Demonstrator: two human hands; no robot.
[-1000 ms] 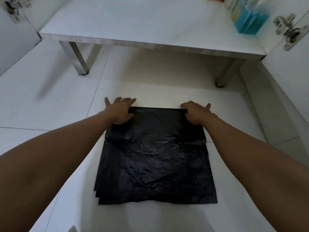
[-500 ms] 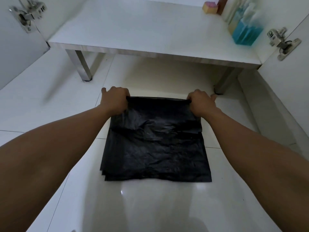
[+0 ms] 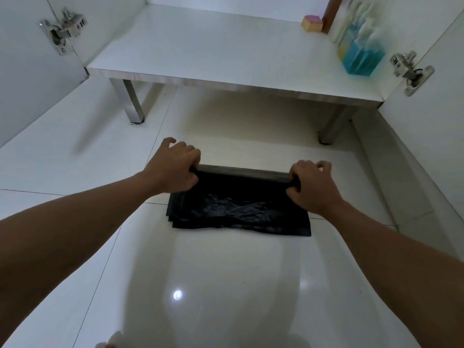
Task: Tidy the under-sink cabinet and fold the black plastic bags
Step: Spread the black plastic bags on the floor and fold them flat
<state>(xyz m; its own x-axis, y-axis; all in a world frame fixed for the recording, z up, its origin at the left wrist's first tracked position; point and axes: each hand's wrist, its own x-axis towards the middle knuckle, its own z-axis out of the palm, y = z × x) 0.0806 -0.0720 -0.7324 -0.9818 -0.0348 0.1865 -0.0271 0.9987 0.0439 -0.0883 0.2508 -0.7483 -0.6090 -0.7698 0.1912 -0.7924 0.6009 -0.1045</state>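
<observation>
Floor tile (image 3: 221, 285) bears the black plastic bags (image 3: 238, 214), a flat stack. Left hand (image 3: 173, 169) and right hand (image 3: 313, 187) each grip 1 end of its rolled far edge, fingers curled. Beyond, the cabinet shelf (image 3: 213, 51) holds a sponge (image 3: 312, 24) and a blue bottle (image 3: 361, 59) at right.

We log the black plastic bags (image 3: 238, 212): both ends of the rolled far edge lie covered by our left hand (image 3: 173, 169) and right hand (image 3: 312, 187), and the stepped near-left corner shows several sheets whose count we cannot tell. Bottles (image 3: 361, 46) at the right wall of the cabinet (image 3: 213, 51): blurred, labels unreadable, tops cut by the upper edge, as is the brown upright object (image 3: 331, 13) beside them. Pale item (image 3: 110, 341) at the bottom edge: mostly out of frame, and we cannot identify it.
</observation>
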